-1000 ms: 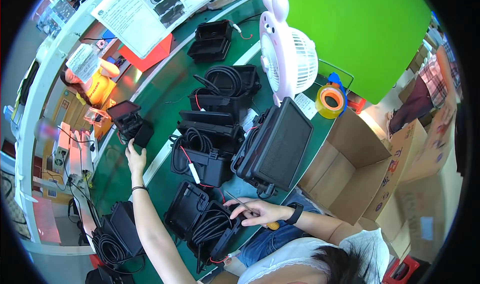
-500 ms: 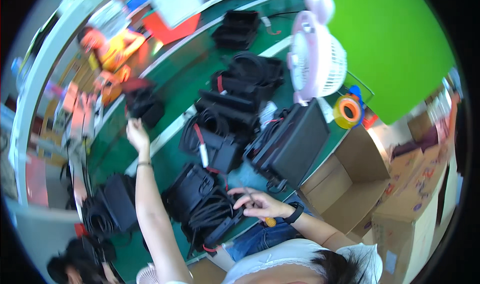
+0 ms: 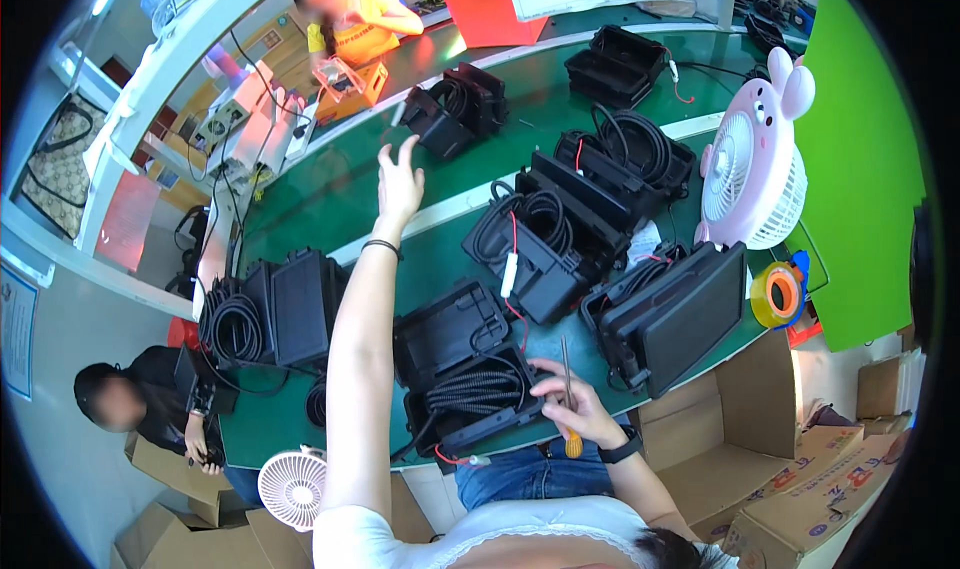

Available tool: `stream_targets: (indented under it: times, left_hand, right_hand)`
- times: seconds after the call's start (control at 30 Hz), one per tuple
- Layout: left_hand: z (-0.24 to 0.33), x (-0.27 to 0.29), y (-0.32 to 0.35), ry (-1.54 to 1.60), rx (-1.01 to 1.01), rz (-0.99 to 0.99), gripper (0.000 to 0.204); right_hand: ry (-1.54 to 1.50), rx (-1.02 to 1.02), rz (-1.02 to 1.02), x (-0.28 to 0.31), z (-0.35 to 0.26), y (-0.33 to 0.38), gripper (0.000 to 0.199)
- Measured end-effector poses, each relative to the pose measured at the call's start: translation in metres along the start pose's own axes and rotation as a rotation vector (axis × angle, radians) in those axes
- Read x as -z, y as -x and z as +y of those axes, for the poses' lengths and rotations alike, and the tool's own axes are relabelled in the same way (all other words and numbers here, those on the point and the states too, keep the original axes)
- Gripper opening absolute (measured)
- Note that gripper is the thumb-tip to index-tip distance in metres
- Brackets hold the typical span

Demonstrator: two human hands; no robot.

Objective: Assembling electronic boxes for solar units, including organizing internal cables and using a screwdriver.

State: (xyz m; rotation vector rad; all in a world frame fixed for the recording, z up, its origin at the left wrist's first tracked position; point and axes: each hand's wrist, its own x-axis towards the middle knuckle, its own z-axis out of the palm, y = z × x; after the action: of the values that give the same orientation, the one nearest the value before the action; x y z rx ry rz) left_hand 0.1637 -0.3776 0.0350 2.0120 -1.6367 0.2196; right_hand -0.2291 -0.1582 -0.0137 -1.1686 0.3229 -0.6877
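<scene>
We're now spreading our left hand [image 3: 400, 187], curled earlier; the far case [image 3: 437, 131] is sitting just past it, so that hand's looking unloaded. Our right hand [image 3: 590, 415] is still gripping the screwdriver [image 3: 573, 443], near case [image 3: 452, 341] lying just left.

Orange-handled screwdriver [image 3: 567, 377] beside an open black case [image 3: 452, 337] with coiled black cable [image 3: 478, 393] inside
</scene>
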Motion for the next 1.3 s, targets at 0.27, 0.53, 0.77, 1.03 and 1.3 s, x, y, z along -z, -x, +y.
stream_targets:
  times: [0.27,0.53,0.77,1.03,1.3]
  left_hand:
    - [0.050,-0.029,-0.041,-0.349,-0.222,-0.002,0.065]
    - [0.029,-0.044,-0.063,-0.467,-0.134,-0.066,0.056]
    - [0.027,-0.043,-0.048,-0.519,-0.078,0.041,0.037]
    - [0.034,0.021,-0.004,-0.165,-0.076,-0.161,0.018]
    - [0.032,0.074,0.044,-0.067,-0.136,-0.122,0.013]
  right_hand:
    - [-0.025,-0.036,0.002,0.006,-0.007,-0.002,0.024]
    - [-0.020,0.007,0.009,0.008,0.001,-0.009,0.022]
    - [-0.089,-0.047,-0.002,0.005,-0.001,-0.001,0.021]
    - [-0.051,0.002,0.045,0.000,0.001,-0.004,0.026]
    - [0.018,0.042,0.119,-0.001,0.018,-0.001,0.035]
